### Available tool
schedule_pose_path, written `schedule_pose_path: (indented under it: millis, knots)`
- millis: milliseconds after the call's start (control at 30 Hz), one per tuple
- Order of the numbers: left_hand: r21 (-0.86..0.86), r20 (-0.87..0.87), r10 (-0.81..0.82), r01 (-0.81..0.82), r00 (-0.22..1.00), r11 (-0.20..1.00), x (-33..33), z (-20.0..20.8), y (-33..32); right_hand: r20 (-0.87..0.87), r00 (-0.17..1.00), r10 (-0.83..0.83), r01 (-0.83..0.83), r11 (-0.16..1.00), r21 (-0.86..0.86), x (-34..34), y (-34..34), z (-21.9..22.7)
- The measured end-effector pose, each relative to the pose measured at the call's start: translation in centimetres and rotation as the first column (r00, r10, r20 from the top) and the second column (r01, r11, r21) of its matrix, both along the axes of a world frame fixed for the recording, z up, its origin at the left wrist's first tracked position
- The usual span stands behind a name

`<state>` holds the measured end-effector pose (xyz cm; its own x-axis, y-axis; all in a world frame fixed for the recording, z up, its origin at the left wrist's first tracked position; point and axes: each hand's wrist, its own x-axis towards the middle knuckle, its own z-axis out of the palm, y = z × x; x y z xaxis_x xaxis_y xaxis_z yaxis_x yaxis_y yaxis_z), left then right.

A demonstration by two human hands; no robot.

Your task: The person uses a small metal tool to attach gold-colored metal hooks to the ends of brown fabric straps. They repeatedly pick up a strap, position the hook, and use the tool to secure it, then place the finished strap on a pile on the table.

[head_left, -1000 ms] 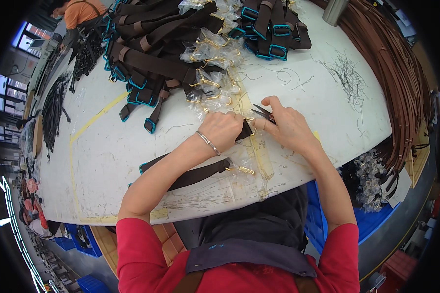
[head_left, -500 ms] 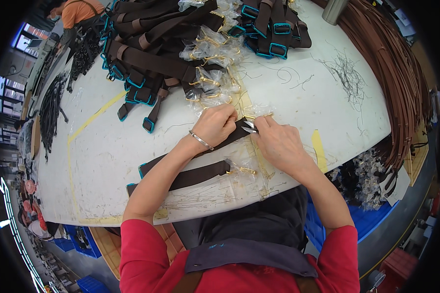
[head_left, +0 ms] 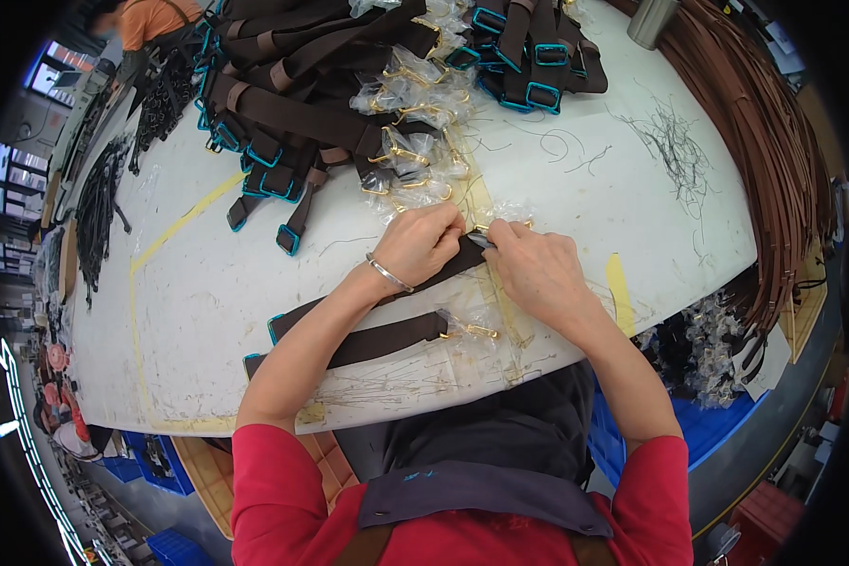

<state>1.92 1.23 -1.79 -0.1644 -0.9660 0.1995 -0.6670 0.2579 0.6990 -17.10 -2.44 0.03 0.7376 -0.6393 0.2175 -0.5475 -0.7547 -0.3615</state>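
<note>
A dark brown strap (head_left: 451, 266) lies slanting across the table under my left forearm. My left hand (head_left: 417, 245) is closed in a pinch on the edge of this strap, near its clasp end; whether a thread is between the fingertips is too small to see. My right hand (head_left: 538, 274) grips small thread snips (head_left: 479, 241), their blades against the strap's end. Its gold clasp, wrapped in clear plastic, is partly hidden behind my right fingers. Nearer me lies a second strap (head_left: 387, 340) with a plastic-wrapped gold clasp (head_left: 481, 331).
Piled straps (head_left: 292, 113) with blue-edged buckles and wrapped clasps cover the far side of the table (head_left: 198, 311). Loose threads (head_left: 674, 151) and a bundle of brown strips (head_left: 745, 141) are at the right. A blue crate (head_left: 717, 439) stands below the right edge.
The snips' blades, spread apart before, now look closed together at the strap's end. Both hands have barely shifted.
</note>
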Motion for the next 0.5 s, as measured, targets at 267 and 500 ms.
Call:
schedule_pose_path:
  millis: [267,500]
  knots:
    - [0.036,0.014,-0.006,0.006,1.0,0.999,0.07,0.0,-0.12,0.003,1.0,-0.016,0.016,0.999,0.051,0.13,-0.08,0.34]
    - [0.086,-0.001,-0.011,0.011,1.0,0.996,0.15,0.1,-0.19,0.031,0.999,-0.011,0.009,0.997,0.074,0.2,-0.27,0.27]
